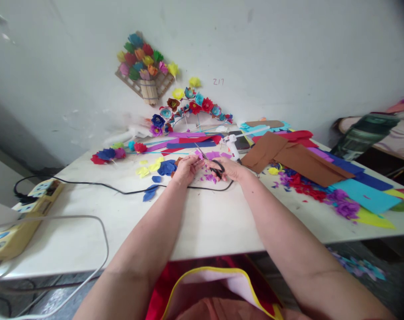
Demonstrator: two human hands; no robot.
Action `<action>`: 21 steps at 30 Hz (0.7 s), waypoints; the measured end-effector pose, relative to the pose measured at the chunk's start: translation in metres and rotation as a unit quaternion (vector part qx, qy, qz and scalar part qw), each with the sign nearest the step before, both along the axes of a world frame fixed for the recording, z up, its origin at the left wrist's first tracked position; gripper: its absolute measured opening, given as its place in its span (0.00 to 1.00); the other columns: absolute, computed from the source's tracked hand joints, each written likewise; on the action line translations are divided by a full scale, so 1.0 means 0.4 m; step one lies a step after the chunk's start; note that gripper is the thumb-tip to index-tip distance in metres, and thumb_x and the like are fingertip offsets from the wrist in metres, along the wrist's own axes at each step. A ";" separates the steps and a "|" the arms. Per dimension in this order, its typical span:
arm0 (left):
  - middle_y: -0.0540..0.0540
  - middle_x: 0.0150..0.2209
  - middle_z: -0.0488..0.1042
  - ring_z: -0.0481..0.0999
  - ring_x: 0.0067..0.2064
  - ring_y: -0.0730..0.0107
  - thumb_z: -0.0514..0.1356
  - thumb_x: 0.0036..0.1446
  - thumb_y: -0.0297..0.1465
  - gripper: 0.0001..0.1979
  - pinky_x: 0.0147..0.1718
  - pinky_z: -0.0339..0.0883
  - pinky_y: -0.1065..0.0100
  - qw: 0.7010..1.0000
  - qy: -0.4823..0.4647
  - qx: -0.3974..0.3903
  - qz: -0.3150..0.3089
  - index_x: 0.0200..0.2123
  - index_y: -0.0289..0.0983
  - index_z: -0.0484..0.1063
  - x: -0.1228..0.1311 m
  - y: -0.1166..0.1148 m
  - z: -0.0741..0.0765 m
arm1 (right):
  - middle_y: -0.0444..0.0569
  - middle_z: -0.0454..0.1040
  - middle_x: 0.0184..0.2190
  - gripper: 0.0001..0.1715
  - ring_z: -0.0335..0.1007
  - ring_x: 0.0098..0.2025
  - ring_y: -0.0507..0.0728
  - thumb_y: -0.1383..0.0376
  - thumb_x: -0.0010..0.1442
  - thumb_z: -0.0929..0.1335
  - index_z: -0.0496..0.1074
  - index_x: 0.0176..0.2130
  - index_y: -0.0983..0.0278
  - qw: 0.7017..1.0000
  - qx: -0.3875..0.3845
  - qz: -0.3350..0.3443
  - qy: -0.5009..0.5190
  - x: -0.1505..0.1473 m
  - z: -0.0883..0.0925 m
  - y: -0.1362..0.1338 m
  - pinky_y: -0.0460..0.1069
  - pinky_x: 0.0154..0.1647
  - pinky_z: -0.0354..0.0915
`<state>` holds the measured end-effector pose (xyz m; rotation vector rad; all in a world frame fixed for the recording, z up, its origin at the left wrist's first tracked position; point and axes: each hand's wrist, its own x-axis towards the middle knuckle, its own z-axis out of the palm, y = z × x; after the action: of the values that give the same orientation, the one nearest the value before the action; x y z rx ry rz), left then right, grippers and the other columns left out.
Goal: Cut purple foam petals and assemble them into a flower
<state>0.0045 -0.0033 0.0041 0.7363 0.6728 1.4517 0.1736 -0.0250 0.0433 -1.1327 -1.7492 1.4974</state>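
Observation:
My right hand [231, 168] grips scissors [218, 170] by their black handles, with the blades pointing up and to the left. Close beside it, my left hand [188, 168] is closed in a pinch near the blades; what sits between those fingertips is too small to make out. Purple paper pieces [218, 155] lie just behind both hands, and small purple scraps [210, 178] are scattered between them. Left of my left hand are blue paper petals [167, 167] and yellow paper petals [156, 164].
A black cable [105, 183] crosses the table from a power strip [42, 195]. Behind my right hand stands a white glue gun [231, 144]. Brown paper [308, 162] and coloured sheets cover the right side. Finished paper flowers [195, 106] are at the back. A dark green bottle [365, 133] is at the right.

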 end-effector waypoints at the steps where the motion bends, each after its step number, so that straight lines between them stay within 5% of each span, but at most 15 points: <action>1: 0.47 0.25 0.75 0.77 0.29 0.72 0.62 0.47 0.21 0.04 0.39 0.74 0.67 1.000 0.000 -0.004 0.002 0.24 0.32 0.71 0.000 0.000 0.001 | 0.42 0.68 0.17 0.22 0.64 0.13 0.47 0.49 0.59 0.68 0.67 0.32 0.67 1.000 0.000 0.001 0.000 0.001 0.000 0.000 0.39 0.06 0.52; 21: 0.51 0.20 0.70 0.74 0.25 0.74 0.61 0.42 0.22 0.04 0.33 0.74 0.69 0.998 0.020 0.010 -0.053 0.21 0.34 0.68 -0.002 -0.018 0.017 | 0.43 0.70 0.18 0.26 0.66 0.16 0.48 0.46 0.58 0.67 0.69 0.35 0.68 0.997 0.002 0.072 -0.004 0.028 -0.010 0.019 0.40 0.09 0.55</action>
<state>0.0038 -0.0105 0.0107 0.8074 0.6412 1.3510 0.1849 -0.0175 0.0395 -1.0312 -1.8728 1.5753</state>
